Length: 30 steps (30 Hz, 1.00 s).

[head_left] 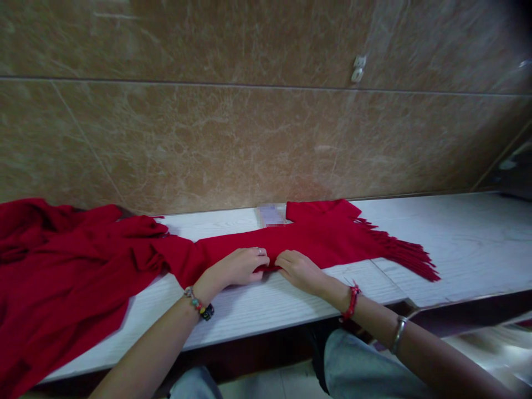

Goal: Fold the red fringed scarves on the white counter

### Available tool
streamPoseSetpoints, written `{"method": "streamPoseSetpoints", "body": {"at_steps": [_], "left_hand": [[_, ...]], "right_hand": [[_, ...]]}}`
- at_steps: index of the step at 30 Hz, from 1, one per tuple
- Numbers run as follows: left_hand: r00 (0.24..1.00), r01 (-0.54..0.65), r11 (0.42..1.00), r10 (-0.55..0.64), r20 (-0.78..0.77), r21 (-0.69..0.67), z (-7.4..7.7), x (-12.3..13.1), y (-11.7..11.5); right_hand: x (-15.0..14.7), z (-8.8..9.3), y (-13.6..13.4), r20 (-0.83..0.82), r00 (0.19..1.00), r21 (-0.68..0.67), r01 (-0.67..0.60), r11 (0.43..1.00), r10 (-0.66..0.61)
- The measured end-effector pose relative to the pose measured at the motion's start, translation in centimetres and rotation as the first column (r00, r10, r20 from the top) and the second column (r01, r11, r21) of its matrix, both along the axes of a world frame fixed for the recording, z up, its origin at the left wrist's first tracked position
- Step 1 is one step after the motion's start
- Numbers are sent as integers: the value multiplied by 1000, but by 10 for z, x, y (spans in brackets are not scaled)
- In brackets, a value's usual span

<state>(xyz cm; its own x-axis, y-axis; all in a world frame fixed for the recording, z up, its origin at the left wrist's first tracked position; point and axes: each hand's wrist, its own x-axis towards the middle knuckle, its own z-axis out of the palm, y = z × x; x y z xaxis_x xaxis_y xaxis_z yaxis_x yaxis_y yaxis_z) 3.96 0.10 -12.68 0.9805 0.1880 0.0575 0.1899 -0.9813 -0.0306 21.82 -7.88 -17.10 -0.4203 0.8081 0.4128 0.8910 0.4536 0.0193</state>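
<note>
A long red scarf (pixel 332 238) lies across a white wooden shelf (pixel 457 244), its fringe (pixel 403 252) pointing right. My left hand (pixel 239 267) and my right hand (pixel 297 270) meet at the scarf's near edge in the middle, fingers pinching the fabric side by side. The scarf's left part lies bunched in a loose red heap (pixel 54 277) that hangs over the shelf's front edge.
A brown marble wall (pixel 249 122) rises directly behind the shelf, with a small white fitting (pixel 358 68) on it. A small pale card (pixel 271 215) lies at the wall behind the scarf. My knees in grey trousers (pixel 361 366) are below the shelf edge.
</note>
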Motion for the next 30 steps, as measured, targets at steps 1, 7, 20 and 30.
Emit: {"method": "streamPoseSetpoints", "body": {"at_steps": [1, 7, 20, 30], "left_hand": [[1000, 17, 1000, -17, 8, -12, -1, 0, 0], [983, -179, 984, 179, 33, 15, -5, -4, 8], [992, -108, 988, 114, 49, -112, -8, -1, 15], [886, -445, 894, 449, 115, -58, -15, -4, 23]], "right_hand": [[0, -1, 0, 9, 1000, -10, -1, 1000, 1], [3, -3, -1, -22, 998, 31, -66, 997, 67], [10, -6, 1, -144, 977, 45, -150, 988, 155], [10, -5, 0, -237, 953, 36, -187, 982, 190]]}}
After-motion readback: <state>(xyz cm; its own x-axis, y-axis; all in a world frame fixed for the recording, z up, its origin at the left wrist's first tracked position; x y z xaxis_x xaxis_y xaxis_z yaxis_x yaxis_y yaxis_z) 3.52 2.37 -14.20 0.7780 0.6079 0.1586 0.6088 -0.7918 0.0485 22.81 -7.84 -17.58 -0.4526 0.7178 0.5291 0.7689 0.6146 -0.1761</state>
